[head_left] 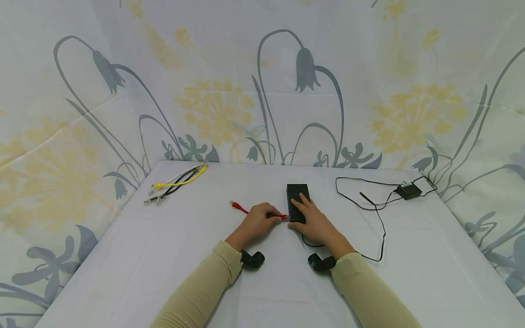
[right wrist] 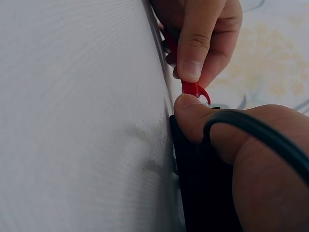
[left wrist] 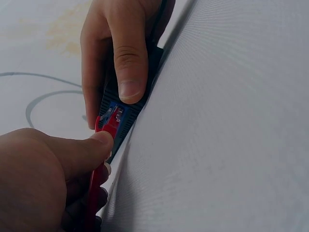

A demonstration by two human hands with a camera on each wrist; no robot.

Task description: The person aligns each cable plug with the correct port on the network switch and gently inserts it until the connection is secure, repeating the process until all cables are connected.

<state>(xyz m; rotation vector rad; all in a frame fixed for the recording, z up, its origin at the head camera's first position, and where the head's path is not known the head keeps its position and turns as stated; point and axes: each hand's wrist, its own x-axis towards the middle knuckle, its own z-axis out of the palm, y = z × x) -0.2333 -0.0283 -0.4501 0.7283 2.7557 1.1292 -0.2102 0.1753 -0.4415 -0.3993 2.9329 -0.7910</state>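
My left hand (head_left: 259, 220) pinches one plug of a short red network cable (head_left: 239, 207) between thumb and fingers. In the left wrist view, the clear tip of the red plug (left wrist: 111, 124) is at a blue-rimmed port on the ribbed side of a black network box (head_left: 297, 191). How deep it sits cannot be told. My right hand (head_left: 313, 222) holds the box, with spread fingers over its top and the thumb at the near edge, close to the plug. The cable's other plug lies loose to the left. In the right wrist view, the box (right wrist: 200, 188) lies under the right hand.
Several yellow, black and white network cables (head_left: 177, 184) lie at the back left of the white table (head_left: 197, 264). A black power adapter (head_left: 409, 191) is at the back right, its thin cord (head_left: 384, 234) looping towards the right hand. Floral cloth (head_left: 229, 54) hangs behind.
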